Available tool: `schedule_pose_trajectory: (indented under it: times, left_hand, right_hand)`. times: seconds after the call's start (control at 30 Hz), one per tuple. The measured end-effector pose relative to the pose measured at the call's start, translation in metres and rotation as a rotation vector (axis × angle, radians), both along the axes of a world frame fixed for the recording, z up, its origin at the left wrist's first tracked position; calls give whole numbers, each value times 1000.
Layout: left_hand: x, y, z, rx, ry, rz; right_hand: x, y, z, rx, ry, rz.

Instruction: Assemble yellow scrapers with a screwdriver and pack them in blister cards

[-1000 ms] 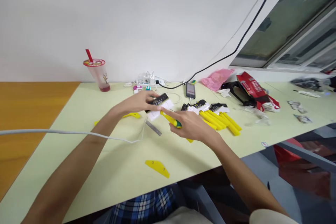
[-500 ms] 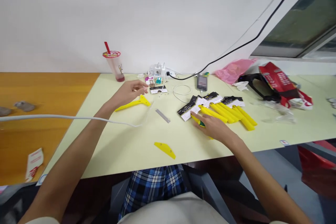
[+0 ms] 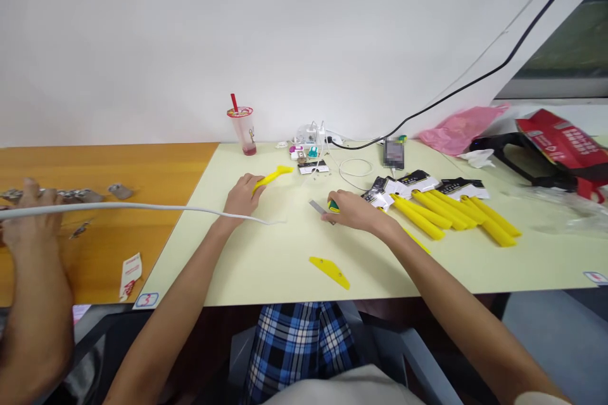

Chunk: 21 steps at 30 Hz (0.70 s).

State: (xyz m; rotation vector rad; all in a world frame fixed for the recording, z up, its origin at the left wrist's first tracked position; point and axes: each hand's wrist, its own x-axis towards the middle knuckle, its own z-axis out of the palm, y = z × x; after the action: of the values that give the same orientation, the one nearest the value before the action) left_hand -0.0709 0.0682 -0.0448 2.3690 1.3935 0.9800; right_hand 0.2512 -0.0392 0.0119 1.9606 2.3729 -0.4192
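My left hand (image 3: pixel 244 195) is closed around the handle of a yellow scraper (image 3: pixel 274 178), whose head points up and to the right. Over the middle of the table, my right hand (image 3: pixel 354 210) is closed on a short green-and-yellow tool, perhaps a screwdriver (image 3: pixel 334 206), mostly hidden by the fingers. Its fingertips also touch a flat metal blade (image 3: pixel 317 205) on the tabletop; whether they pinch it is unclear. Nearer my lap lies a yellow clamp plate (image 3: pixel 329 271) with two small screws or holes. Several yellow handles (image 3: pixel 422 218) lie right of my right hand.
Black-and-white cards (image 3: pixel 418 182) lie behind the handles. A cup with a red straw (image 3: pixel 245 133), power strip (image 3: pixel 311 134) and phone (image 3: pixel 394 154) stand along the wall. A white cable (image 3: pixel 142 206) crosses the view at left. Another person's hand (image 3: pixel 31 215) works at the orange table.
My left hand has taken hold of the yellow scraper. My right hand, with the green-and-yellow tool, has moved left from the cards to the metal blade. The view has turned left, showing another person's arm.
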Motion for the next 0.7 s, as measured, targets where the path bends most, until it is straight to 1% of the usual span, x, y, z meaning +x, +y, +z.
schedule_pose_trajectory:
  times: [0.07, 0.1, 0.2, 0.23, 0.3, 0.4, 0.47, 0.53, 0.6, 0.7]
  left_hand:
    - [1, -3, 1, -1, -258, 5]
    - [2, -5, 2, -35, -412, -5]
    - [10, -12, 6, -257, -858, -95]
    - [14, -14, 7, -340, -968, -129]
    - [21, -18, 8, -479, -1112, -171]
    - [31, -24, 6, -613, -1210, -162]
    - [35, -28, 4, -669, -1225, -144]
    - [37, -31, 3, -710, -1211, -137]
    - [37, -33, 4, -742, -1185, -145]
    - [36, -34, 8, -799, -1160, -139]
  right_hand:
    - [-1, 21, -6, -53, -6, 2]
    - [0, 29, -8, -73, -9, 5]
    - [4, 44, -10, -130, -18, 18]
    - [4, 46, -10, -144, -22, 26]
    - [4, 45, -6, -161, -29, 47]
    - [4, 40, 5, -170, -34, 92]
    - [5, 36, 20, -175, -31, 116]
    - [7, 34, 41, -172, -13, 135]
    - [7, 35, 67, -149, 34, 157]
    - [1, 44, 104, -56, 117, 206]
